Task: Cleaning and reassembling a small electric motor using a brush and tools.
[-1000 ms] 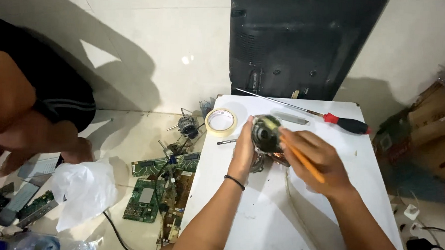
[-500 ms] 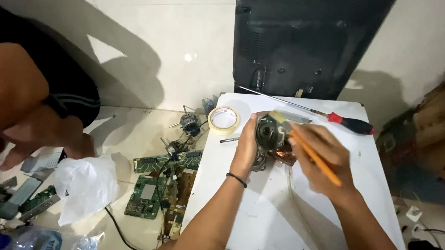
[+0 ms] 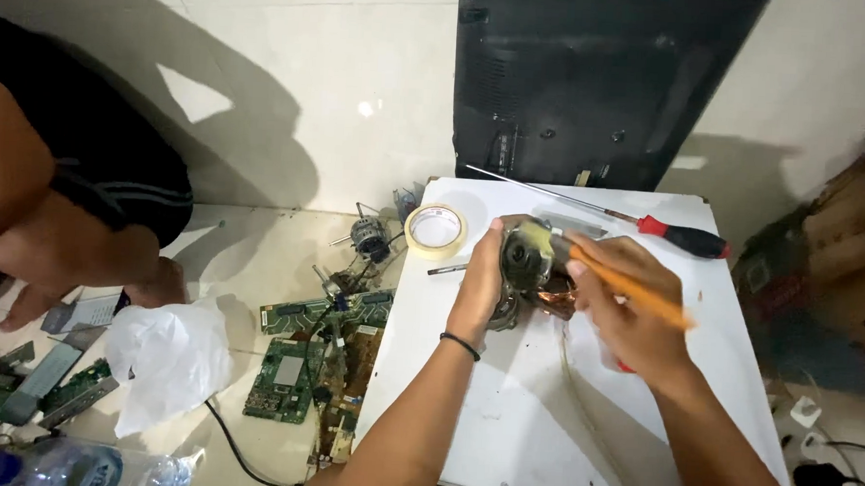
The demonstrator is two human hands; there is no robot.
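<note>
1. The left hand (image 3: 477,284) grasps the small motor (image 3: 527,262) from its left side, fingers wrapped around the body. It seems to hold the motor steady and a little tilted on the white counter (image 3: 503,411), so that the face of the motor is turned to the other hand.
2. The right hand (image 3: 629,305) is clenched around a thin orange tool (image 3: 634,293), like a brush or pencil. The far tip of the tool touches the top of the motor, probably so that it can work on that part.
3. The motor is at the middle of the counter, toward the far side, between the two hands. Some copper-coloured wire (image 3: 553,299) shows just under it.
4. A roll of tape (image 3: 436,231), round and cream with a white core, lies flat at the far left corner of the counter, near the left hand.
5. A long screwdriver (image 3: 686,237) with a red and black handle lies along the far edge, set apart from the hands.
6. A dark flat panel (image 3: 595,75) leans against the wall behind the counter.
7. On the floor to the left lie green circuit boards (image 3: 290,378), a crumpled white plastic bag (image 3: 170,363), and a clear plastic bottle (image 3: 82,466) with a blue label, nearest to the camera.
8. Another person (image 3: 65,188) in dark clothes crouches far left, well apart from the counter.
</note>
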